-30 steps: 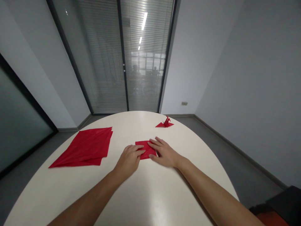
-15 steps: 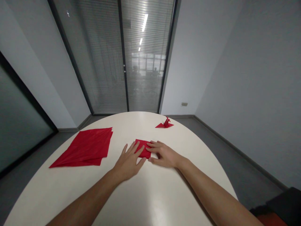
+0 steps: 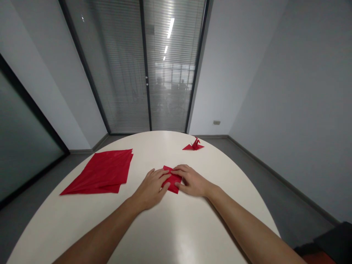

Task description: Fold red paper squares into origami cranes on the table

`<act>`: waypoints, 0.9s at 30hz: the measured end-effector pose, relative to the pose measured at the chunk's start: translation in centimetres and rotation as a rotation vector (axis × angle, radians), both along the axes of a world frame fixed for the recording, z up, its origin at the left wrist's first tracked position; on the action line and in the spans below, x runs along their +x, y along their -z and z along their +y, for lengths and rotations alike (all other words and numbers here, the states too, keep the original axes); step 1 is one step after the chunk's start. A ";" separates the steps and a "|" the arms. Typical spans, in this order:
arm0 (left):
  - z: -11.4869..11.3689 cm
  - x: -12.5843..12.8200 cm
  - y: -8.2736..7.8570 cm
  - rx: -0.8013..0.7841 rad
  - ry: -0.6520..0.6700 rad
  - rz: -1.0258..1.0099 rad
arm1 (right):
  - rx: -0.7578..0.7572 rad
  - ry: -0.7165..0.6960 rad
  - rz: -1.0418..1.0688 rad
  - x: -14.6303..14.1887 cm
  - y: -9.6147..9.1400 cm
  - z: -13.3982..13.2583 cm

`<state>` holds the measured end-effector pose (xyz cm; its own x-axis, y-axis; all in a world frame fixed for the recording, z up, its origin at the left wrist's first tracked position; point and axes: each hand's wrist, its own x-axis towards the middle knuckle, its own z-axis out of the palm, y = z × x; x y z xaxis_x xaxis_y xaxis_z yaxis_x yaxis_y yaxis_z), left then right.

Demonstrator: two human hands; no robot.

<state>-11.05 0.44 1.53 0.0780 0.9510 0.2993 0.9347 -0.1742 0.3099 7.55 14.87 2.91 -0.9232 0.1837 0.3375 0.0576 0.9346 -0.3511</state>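
Note:
A small folded red paper (image 3: 173, 180) lies on the round white table (image 3: 170, 227) in front of me. My left hand (image 3: 150, 188) rests beside it on the left, with its fingertips on the paper's left edge. From the right, my right hand (image 3: 192, 181) pinches the paper between thumb and fingers. Both hands touch the paper, and the fingers cover part of it.
A stack of red paper sheets (image 3: 101, 171) lies on the table's left side. A finished red paper crane (image 3: 194, 145) stands near the far edge. Glass doors with blinds are behind the table. A dark seat (image 3: 330, 245) shows at the bottom right.
My left hand's fingers, spread flat half a second ago, have drawn together onto the paper. The paper has turned slightly and its near edge is lifted by my right hand.

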 end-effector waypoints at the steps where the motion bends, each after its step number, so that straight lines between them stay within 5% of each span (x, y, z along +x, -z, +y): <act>1: 0.1 0.1 -0.1 0.026 -0.025 -0.007 | -0.002 -0.013 -0.016 0.0 0.1 0.0; 11: 0.7 0.2 0.7 -0.067 -0.134 0.061 | 0.034 0.090 -0.059 0.2 0.7 0.9; 15: 0.9 0.1 1.0 -0.092 -0.138 0.078 | 0.002 -0.002 -0.033 0.2 0.6 1.0; 27: 0.8 -0.5 1.3 0.098 -0.077 -0.020 | 0.017 -0.007 -0.024 0.5 0.3 0.5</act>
<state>-11.57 1.25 0.18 -0.0013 0.9202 0.3915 0.9402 -0.1322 0.3139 8.02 15.41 2.59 -0.9323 0.1712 0.3186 0.0588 0.9409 -0.3334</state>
